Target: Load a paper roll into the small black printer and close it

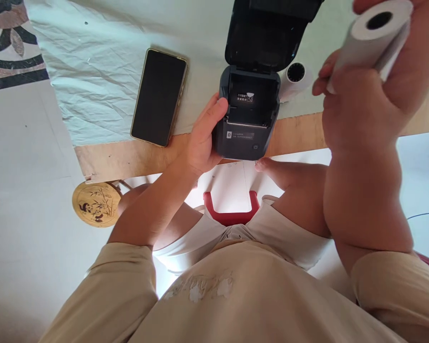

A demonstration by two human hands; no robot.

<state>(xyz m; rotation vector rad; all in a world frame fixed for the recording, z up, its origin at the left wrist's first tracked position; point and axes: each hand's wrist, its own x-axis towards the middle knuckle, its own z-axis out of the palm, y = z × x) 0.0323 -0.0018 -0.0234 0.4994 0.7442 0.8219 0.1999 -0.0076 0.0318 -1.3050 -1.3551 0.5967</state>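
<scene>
My left hand (pixel 208 136) grips the left side of a small dark portable printer (pixel 243 138), thumb on its upper edge. The printer sits at the table's near edge with its black lid (pixel 262 35) swung up. Its paper bay (pixel 252 102) shows a printed label inside and no roll. At the upper right, my right hand (pixel 361 105) is closed around a white paper roll (pixel 366 47) with a dark hollow core, tilted and held close to the camera. Part of that hand runs off the frame. Another white paper roll (pixel 298 83) is on the table just right of the printer.
A dark-screened phone (pixel 159 97) lies left of the printer on the pale green cloth (pixel 110 95). The wooden table edge (pixel 128 155) runs across in front of me. A round wooden stool (pixel 96 204) stands at the lower left; a red frame (pixel 232 218) shows between my legs.
</scene>
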